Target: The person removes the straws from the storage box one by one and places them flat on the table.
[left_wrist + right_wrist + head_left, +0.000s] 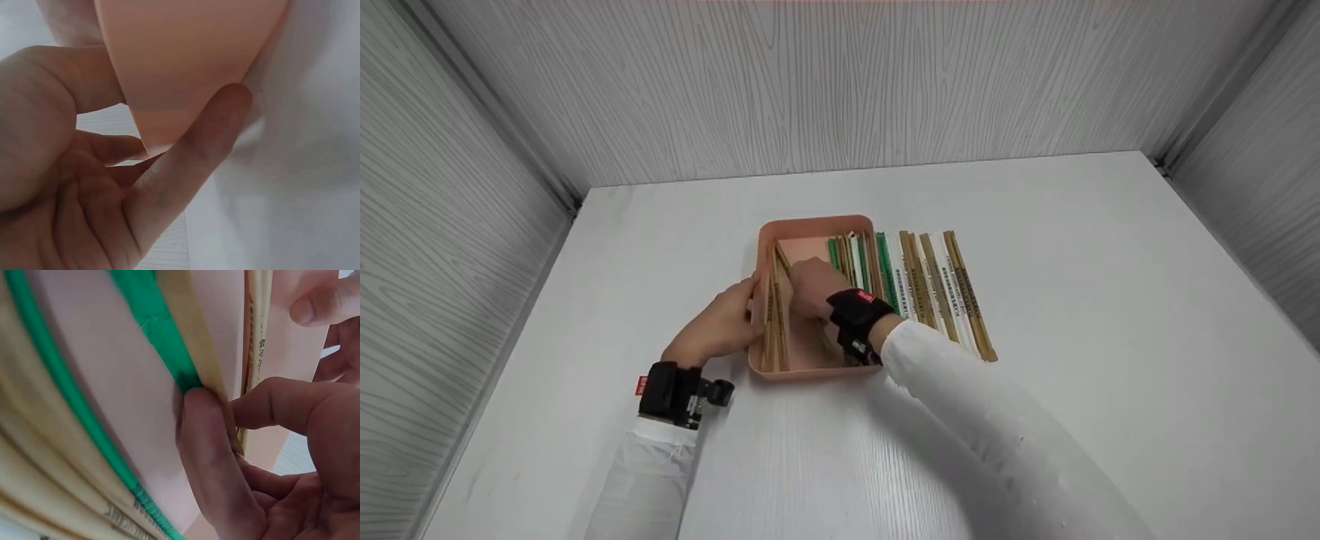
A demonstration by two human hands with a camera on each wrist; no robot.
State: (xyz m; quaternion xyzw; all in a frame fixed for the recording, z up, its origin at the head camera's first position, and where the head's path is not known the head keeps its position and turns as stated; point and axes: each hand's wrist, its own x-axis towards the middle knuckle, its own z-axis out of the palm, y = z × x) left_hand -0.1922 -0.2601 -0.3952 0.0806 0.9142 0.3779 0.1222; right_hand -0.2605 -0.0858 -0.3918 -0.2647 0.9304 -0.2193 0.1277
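My left hand (712, 322) grips the left wall of a pink tray (810, 374), with the wall (174, 67) between thumb and fingers in the left wrist view. Inside the tray, my right hand (816, 289) pinches a slim paper-wrapped chopstick pack (160, 332), green and tan, between thumb and fingers. Tan wrapped packs (771, 330) with dark print stand along the tray's left wall. Along its right side, several green, tan and white packs (847, 259) lie close together, partly hidden by the right hand and wrist.
Outside the tray's right wall, green, white and tan wrapped packs (937, 277) lie side by side on the white table (1072, 300). The right forearm covers some of their near ends. Wood-grained panels (840, 90) enclose the table at the back and sides.
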